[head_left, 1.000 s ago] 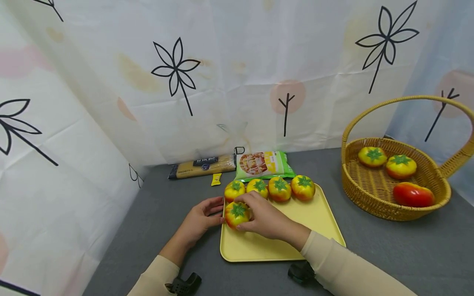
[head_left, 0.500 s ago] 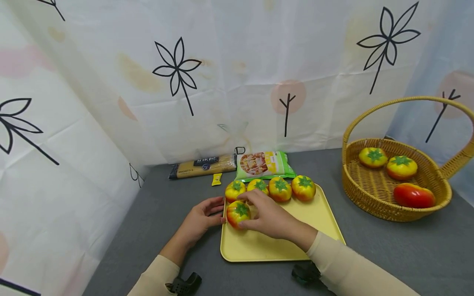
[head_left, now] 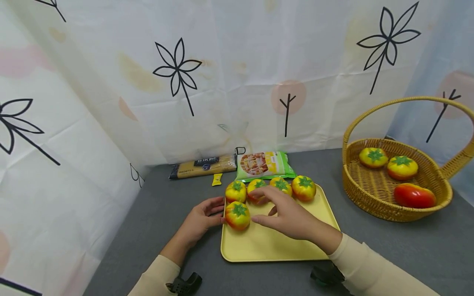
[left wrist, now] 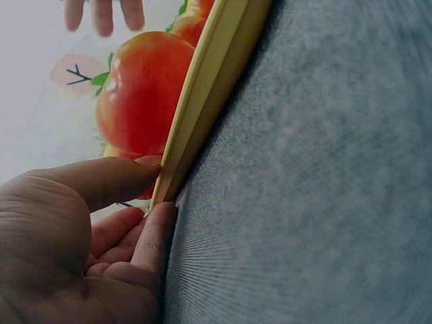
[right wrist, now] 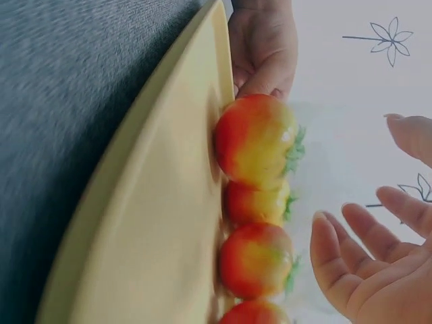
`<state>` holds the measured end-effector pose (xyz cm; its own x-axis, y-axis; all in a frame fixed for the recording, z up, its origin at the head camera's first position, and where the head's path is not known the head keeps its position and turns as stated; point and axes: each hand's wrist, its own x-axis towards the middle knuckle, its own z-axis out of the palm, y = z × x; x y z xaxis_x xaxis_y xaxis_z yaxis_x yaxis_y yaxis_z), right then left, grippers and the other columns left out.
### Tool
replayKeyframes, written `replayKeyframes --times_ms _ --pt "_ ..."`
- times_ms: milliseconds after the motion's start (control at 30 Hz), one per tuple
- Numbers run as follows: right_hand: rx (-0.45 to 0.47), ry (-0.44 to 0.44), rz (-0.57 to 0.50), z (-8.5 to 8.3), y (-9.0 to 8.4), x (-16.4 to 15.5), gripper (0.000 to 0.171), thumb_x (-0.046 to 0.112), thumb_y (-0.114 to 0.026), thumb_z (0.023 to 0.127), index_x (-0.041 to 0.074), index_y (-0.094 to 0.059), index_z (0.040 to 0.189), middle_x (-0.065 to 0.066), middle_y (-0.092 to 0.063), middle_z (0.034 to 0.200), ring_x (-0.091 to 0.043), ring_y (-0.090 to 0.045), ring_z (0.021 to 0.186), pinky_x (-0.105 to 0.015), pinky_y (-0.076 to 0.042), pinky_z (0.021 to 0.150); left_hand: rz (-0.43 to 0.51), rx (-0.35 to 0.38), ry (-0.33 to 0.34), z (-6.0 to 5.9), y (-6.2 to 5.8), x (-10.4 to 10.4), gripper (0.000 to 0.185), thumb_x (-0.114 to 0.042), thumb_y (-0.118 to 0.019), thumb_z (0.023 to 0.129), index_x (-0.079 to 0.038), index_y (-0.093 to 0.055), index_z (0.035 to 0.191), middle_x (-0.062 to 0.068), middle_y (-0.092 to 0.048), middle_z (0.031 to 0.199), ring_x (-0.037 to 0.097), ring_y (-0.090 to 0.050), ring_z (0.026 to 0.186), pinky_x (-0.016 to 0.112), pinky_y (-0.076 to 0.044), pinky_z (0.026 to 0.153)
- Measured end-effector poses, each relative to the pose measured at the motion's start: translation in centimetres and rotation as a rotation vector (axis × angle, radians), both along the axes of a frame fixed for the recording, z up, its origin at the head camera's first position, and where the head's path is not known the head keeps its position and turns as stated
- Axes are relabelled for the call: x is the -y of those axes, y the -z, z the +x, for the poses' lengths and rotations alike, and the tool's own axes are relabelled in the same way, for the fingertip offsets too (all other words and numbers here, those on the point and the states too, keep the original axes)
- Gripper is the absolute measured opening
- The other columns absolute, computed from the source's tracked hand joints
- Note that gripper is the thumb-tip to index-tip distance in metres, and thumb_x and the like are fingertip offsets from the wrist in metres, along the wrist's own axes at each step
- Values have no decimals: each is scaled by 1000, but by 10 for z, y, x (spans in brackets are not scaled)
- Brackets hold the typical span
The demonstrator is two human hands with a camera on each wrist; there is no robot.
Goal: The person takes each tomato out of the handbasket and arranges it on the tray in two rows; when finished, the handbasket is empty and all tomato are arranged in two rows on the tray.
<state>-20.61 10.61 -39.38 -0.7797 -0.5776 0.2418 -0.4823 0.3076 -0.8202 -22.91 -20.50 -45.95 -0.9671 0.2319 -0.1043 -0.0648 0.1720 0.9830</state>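
Observation:
My left hand (head_left: pixel 201 220) is at the left edge of the yellow tray (head_left: pixel 266 248); in the left wrist view its thumb lies on the rim (left wrist: pixel 192 101) with fingers against the outer side. Just inside that edge sits a yellow-red toy tomato (head_left: pixel 237 216) with a green star-shaped top. Behind it, several similar tomatoes (head_left: pixel 304 188) line the tray's back edge. Over the middle of the tray hovers my right hand (head_left: pixel 289 213), fingers spread and holding nothing, to the right of the front tomato. The right wrist view shows the same tomato (right wrist: pixel 256 142) standing on the tray.
To the right stands a wicker basket (head_left: pixel 352 193) with a tall handle, holding two yellow tomatoes (head_left: pixel 402 167) and a red oblong one (head_left: pixel 414 195). Behind the tray lie a spaghetti pack (head_left: pixel 207 165), a green food bag (head_left: pixel 261 164) and a small yellow sachet (head_left: pixel 217 179).
My right hand has let go of the front tomato and drawn back to the right, fingers opening. The tomato stays on the tray, slightly turned. The left hand has not moved.

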Motion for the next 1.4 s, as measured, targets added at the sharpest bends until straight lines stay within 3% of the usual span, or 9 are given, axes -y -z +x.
replayKeyframes --times_ms 300,567,800,933,1233,1400 --pt "-65 41 -63 3 -10 -38 48 24 -77 105 11 -60 149 -9 -61 145 -32 -66 123 -45 -60 93 -9 -5 -2 -1 2 0 70 3 -82 94 6 -51 157 22 -53 158 37 -55 141 39 -53 108" --pt "-99 22 -157 2 -22 -70 39 10 -62 112 8 -56 151 -10 -60 145 -36 -63 125 -41 -59 95 -12 2 -9 -2 1 2 70 2 -83 94 5 -52 157 21 -54 157 37 -55 141 38 -53 108" --pt "-129 11 -214 5 -30 -98 40 4 -47 116 1 -50 156 -18 -56 147 -22 -62 125 -31 -56 96 -21 -1 -15 0 1 2 70 0 -84 94 5 -52 156 21 -55 156 37 -56 140 38 -54 107" --pt "-166 8 -265 3 -28 -118 42 2 -38 117 3 -51 157 -16 -58 146 -23 -62 124 -28 -54 95 -22 -5 -4 0 0 1 71 -2 -84 94 6 -52 157 21 -55 157 37 -55 141 38 -53 107" --pt "-62 19 -444 -4 -32 -161 47 15 -28 120 -6 -44 159 -22 -57 146 -27 -59 129 -30 -53 98 -18 2 7 -1 1 2 72 -3 -84 95 5 -51 158 21 -53 158 37 -55 141 37 -53 107" --pt "-60 66 -457 -8 -32 -189 48 17 -28 121 -5 -42 160 -19 -57 147 -26 -58 130 -27 -50 100 -12 5 9 -1 1 2 72 -1 -84 95 5 -50 158 21 -53 158 37 -54 142 38 -53 108"
